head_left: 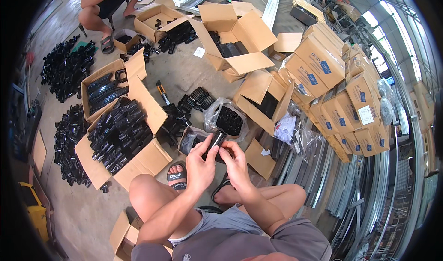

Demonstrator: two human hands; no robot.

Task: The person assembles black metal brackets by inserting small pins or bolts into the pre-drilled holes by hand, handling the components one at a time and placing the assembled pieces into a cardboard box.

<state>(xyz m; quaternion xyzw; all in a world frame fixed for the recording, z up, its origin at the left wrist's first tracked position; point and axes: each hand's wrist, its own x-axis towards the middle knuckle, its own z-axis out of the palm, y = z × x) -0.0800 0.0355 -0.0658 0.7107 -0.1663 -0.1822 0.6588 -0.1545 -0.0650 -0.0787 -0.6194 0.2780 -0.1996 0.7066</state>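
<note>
Between my two hands, just above my knees, is a small glossy black part, roughly tube-shaped. My left hand is closed round its lower end, thumb pressed along it. The fingertips of my right hand pinch it from the other side. Just beyond my fingers lies a clear plastic bag full of small black pieces. A small open carton stands next to my left hand, partly hidden by it. Orange-and-black handled tools stick up among black parts.
At left an open carton overflows with black parts, beside loose piles. More open cartons stand ahead. Stacked closed cartons sit on a pallet at right, near long metal profiles. Another person sits at far left.
</note>
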